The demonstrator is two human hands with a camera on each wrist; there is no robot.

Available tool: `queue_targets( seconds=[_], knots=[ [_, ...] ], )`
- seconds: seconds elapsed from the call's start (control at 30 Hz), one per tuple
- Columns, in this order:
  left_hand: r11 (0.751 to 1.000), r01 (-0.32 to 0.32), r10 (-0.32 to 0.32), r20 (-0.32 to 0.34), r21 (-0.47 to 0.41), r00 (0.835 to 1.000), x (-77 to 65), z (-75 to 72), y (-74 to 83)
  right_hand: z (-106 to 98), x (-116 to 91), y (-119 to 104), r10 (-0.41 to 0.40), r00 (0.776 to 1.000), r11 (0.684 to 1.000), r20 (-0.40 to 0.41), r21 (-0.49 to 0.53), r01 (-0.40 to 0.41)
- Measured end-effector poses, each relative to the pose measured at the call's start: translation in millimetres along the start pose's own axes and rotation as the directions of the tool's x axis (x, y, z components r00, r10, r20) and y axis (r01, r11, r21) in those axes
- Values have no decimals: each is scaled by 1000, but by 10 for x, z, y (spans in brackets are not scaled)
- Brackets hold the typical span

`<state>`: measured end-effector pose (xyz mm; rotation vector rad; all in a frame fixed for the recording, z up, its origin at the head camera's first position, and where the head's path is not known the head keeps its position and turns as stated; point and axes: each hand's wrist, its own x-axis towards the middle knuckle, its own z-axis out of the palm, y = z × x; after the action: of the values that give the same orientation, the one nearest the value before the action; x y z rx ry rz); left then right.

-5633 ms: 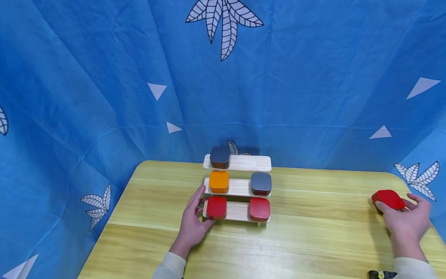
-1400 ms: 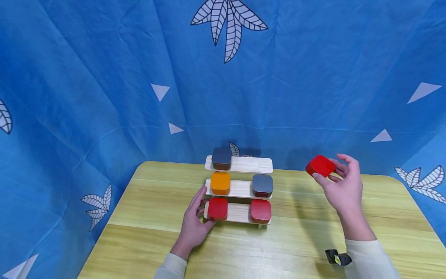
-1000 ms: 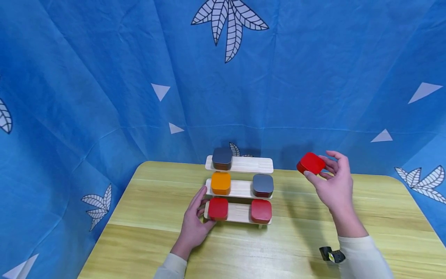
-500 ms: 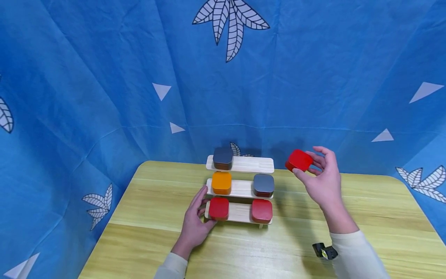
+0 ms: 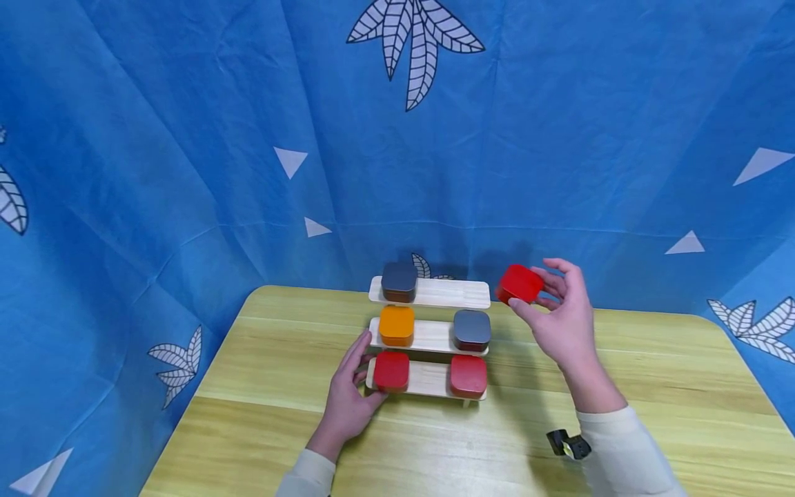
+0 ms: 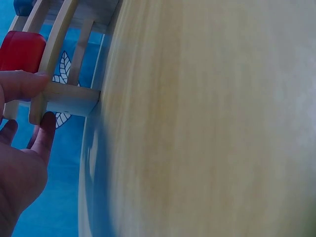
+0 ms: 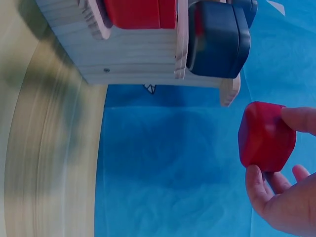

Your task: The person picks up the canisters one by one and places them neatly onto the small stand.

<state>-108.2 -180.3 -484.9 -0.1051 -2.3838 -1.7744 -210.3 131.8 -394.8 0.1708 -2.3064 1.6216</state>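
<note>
A three-tier wooden rack [image 5: 428, 377] stands near the table's back edge. My left hand [image 5: 348, 400] grips the left end of its lowest shelf, thumb by a red box [image 6: 22, 52] and fingers at the shelf's underside. Pinched between thumb and fingers of my right hand [image 5: 564, 328] is another small rounded-square red box [image 5: 520, 284], raised and slightly tilted just right of the top shelf's right end. That shelf bears a dark grey box [image 5: 399, 279] on its left. An orange box [image 5: 396, 324] and a grey box [image 5: 472, 328] sit on the middle shelf.
The lowest shelf's right end carries a further red box [image 5: 468, 375]. Behind the wooden table [image 5: 279, 373] hangs a blue cloth [image 5: 559, 138] with leaf prints, close behind the rack. A black device [image 5: 568, 445] sits at my right wrist.
My right hand has carried the red box from the table's far right, up and leftward to beside the top shelf. The left hand keeps its hold on the rack.
</note>
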Motion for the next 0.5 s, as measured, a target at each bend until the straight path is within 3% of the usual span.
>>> queue_targets(
  seconds=[0.17, 0.5],
  knots=[
    [1000, -14, 14, 6, 1, 1000, -4, -8, 60, 61, 12, -24, 3, 1000, 1000, 22, 7, -3],
    [999, -22, 22, 9, -24, 1000, -5, -23, 28, 179, 48, -36, -19, 998, 999, 52, 31, 17]
  ],
)
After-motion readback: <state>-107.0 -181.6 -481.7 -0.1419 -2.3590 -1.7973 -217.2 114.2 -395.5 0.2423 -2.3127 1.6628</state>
